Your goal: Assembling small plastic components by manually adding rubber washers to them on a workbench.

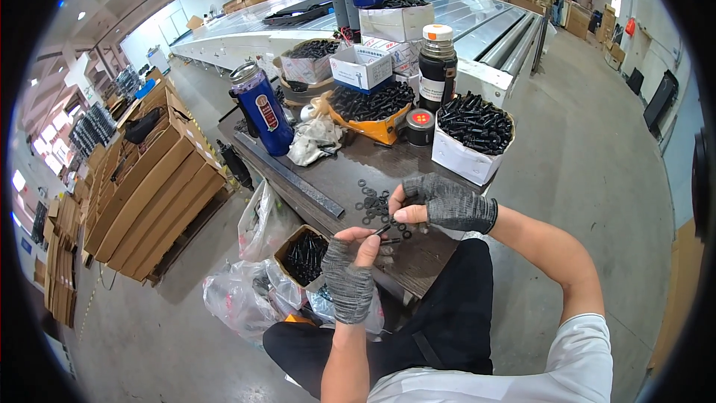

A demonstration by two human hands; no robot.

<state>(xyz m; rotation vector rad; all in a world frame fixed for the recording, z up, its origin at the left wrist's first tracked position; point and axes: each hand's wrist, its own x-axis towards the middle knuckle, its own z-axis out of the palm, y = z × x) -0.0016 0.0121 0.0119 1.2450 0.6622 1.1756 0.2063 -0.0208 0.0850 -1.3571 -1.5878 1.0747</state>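
My left hand [350, 276], in a grey fingerless glove, pinches a small dark bolt [383, 229] between thumb and forefinger above the table's near edge. My right hand [446, 204], gloved the same way, is just right of it with thumb and forefinger pressed together. What those fingertips hold, if anything, is too small to make out. Beneath and between the hands, small black rings [368, 192] lie scattered on the brown table [425, 257]. A white box [466, 162] full of black bolts stands beyond my right hand. An open carton [283, 252] of similar dark parts sits below the table's left edge.
On the table stand a blue tumbler [265, 112], a black thermos [437, 75], a round dark tin [420, 128], a white rag [313, 143] and an orange bag [384, 128] of black parts. Plastic bags [250, 291] hang at left. Stacked cartons [160, 186] and a roller conveyor [477, 22] lie beyond.
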